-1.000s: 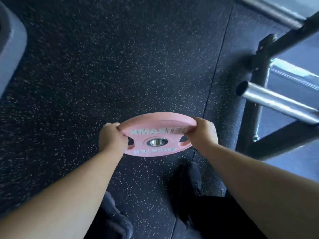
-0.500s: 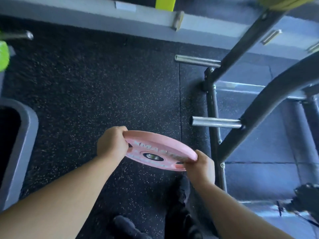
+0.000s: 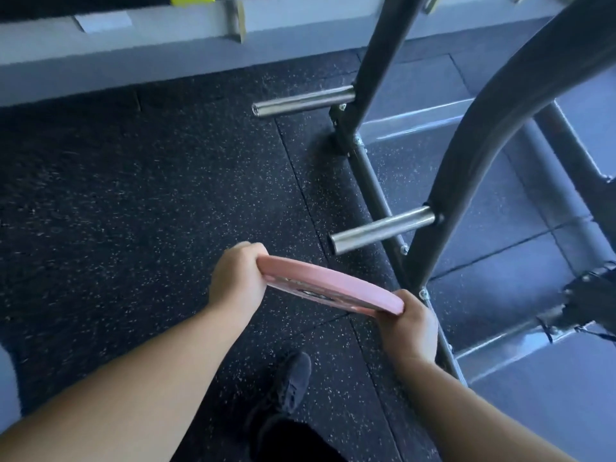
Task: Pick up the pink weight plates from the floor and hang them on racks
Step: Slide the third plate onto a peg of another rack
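Observation:
A pink weight plate (image 3: 333,284) is held in the air above the floor, tilted nearly edge-on to me. My left hand (image 3: 236,280) grips its left rim and my right hand (image 3: 411,325) grips its right rim. Just beyond and to the right of the plate a bare steel peg (image 3: 380,228) sticks out from the dark rack frame (image 3: 466,155), its open end pointing toward the plate. A second bare steel peg (image 3: 303,101) juts out farther back. Most of the plate's face and centre hole is hidden by the tilt.
Black speckled rubber floor (image 3: 150,211) spreads to the left. A grey ledge (image 3: 133,45) runs along the back. The rack's base bars (image 3: 500,341) lie on grey tiles at right. My dark shoe (image 3: 293,381) is below the plate.
The plate has tipped from face-up to nearly edge-on and come closer to the rack's lower peg. My view has lifted and turned right, showing more of the rack.

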Available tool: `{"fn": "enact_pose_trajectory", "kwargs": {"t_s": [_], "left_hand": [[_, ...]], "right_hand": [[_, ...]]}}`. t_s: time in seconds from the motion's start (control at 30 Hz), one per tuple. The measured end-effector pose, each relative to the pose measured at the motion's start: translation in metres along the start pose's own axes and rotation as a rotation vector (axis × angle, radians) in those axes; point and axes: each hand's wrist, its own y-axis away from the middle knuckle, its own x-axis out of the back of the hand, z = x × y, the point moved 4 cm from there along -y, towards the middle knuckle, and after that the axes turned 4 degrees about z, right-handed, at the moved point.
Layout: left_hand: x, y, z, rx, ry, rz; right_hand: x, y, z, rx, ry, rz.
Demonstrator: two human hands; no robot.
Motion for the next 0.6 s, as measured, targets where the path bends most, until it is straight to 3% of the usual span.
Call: {"fn": "enact_pose_trajectory", "kwargs": {"t_s": [0.2,0.47,0.6], "left_hand": [[-0.025,-0.042,0.003,0.031,0.012,-0.102],[-0.063,-0.108,0.024,-0.240,-0.157,-0.196],[-0.072,-0.152,0.046,-0.198,-0.067,-0.280]], "right_hand": [[-0.026,-0.008,0.013,-0.168,-0.049,0.064],[-0.076,-0.009,0.025,-0.382,-0.131,0.215],[-0.093,-0.023,0.014,-0.510,-0.188,0.309]]}}
